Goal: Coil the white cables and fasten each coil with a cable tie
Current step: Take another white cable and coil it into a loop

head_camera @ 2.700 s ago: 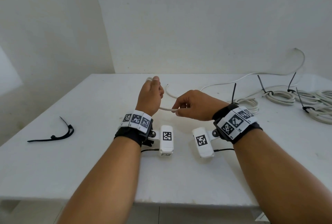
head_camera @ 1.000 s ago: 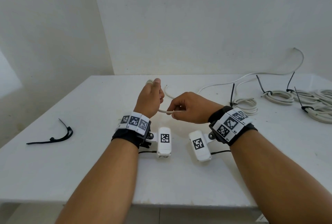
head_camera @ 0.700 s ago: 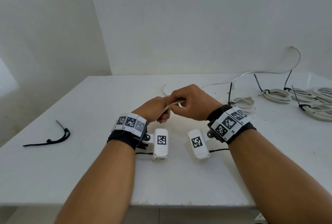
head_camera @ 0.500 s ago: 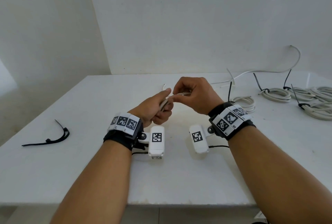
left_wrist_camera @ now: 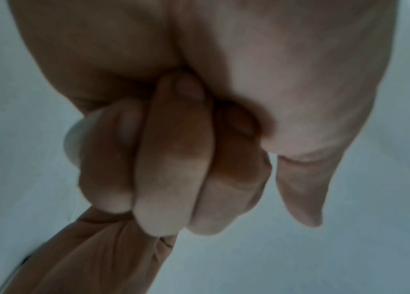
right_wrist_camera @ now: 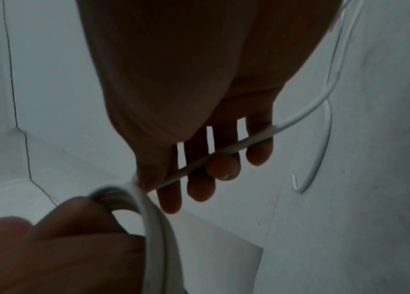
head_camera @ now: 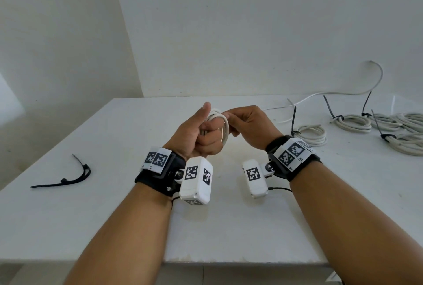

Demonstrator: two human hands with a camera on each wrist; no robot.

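My left hand (head_camera: 206,134) is fisted, thumb up, over the table's middle, and grips a small coil of white cable (head_camera: 223,125) wound of a few loops. In the left wrist view the curled fingers (left_wrist_camera: 173,159) hide nearly all of the coil. My right hand (head_camera: 231,120) sits just right of the coil. It pinches the same cable (right_wrist_camera: 249,139) between thumb and fingers. From there the loose cable (head_camera: 320,94) trails back right over the table and up the wall. A black cable tie (head_camera: 66,179) lies flat at the left.
Three coils tied with black cable ties lie at the right: one near my right wrist (head_camera: 312,134), one behind it (head_camera: 352,122), a larger heap at the edge (head_camera: 407,140). The white table (head_camera: 217,227) stands against white walls.
My left hand has turned thumb-up and now holds a visible loop of cable. The right hand has fed cable round it, and the loose cable has slid nearer.
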